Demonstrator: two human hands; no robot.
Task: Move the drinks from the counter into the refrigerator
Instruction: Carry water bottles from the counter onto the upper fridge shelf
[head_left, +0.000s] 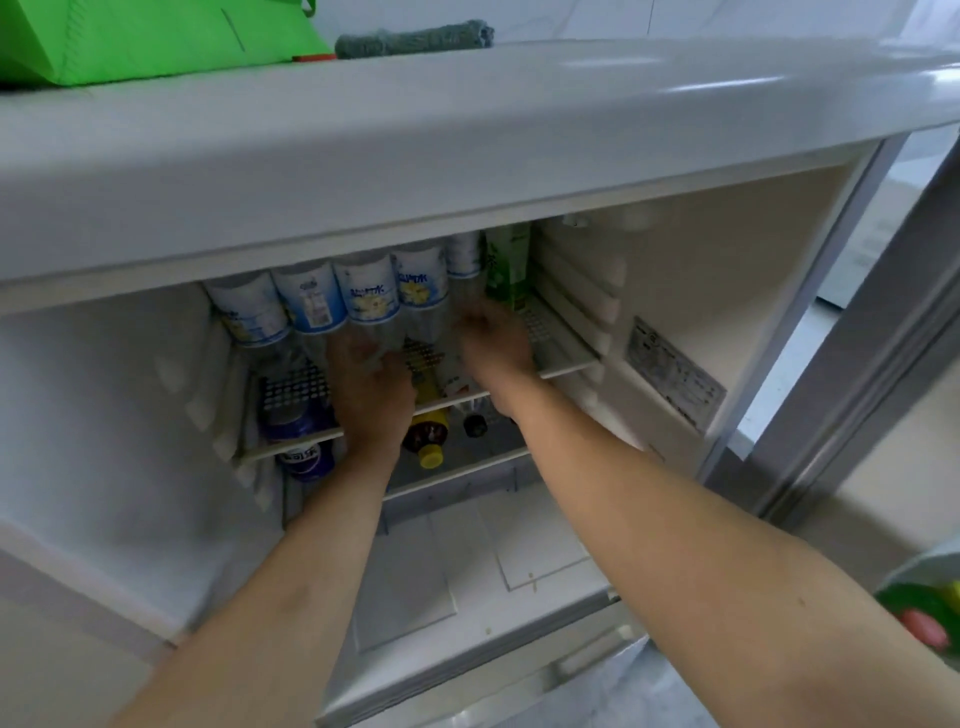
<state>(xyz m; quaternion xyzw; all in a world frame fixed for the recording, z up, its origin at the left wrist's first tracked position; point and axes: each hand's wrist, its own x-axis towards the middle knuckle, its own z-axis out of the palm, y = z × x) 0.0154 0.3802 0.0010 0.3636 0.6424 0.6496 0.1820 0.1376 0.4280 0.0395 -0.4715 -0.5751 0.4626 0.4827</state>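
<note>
Two bare forearms reach from the lower edge of the view up into the open refrigerator (675, 291), over a clear drawer cover (467, 582) at the bottom of the compartment. Above that, on the lower shelf (467, 470), lie a dark bottle with a yellow cap (428, 441), a small dark-capped bottle (475, 423) just to its right, and a blue-labelled bottle (301, 441) at the left, partly under the shelf above. The left hand (371, 395) is at the front of the upper perforated shelf (558, 340), its fingers curled forward round the clear base of one of the water bottles; the right hand (496, 340) sits further in and to the right, fingers bent against the foot of the next bottle, though motion blur makes it hard to tell whether it truly grips it. Behind the hands, a row of water bottles (369, 293) with pale blue and white labels stands side by side across the upper shelf, from the left wall almost to the right. At the right end of that row, touching the last bottle, stands a green drink carton (506, 265). Farthest off, on top of the refrigerator, rest a bright green bag (156, 36) at the left and a grey-green folded cloth (415, 39) near the middle.
</note>
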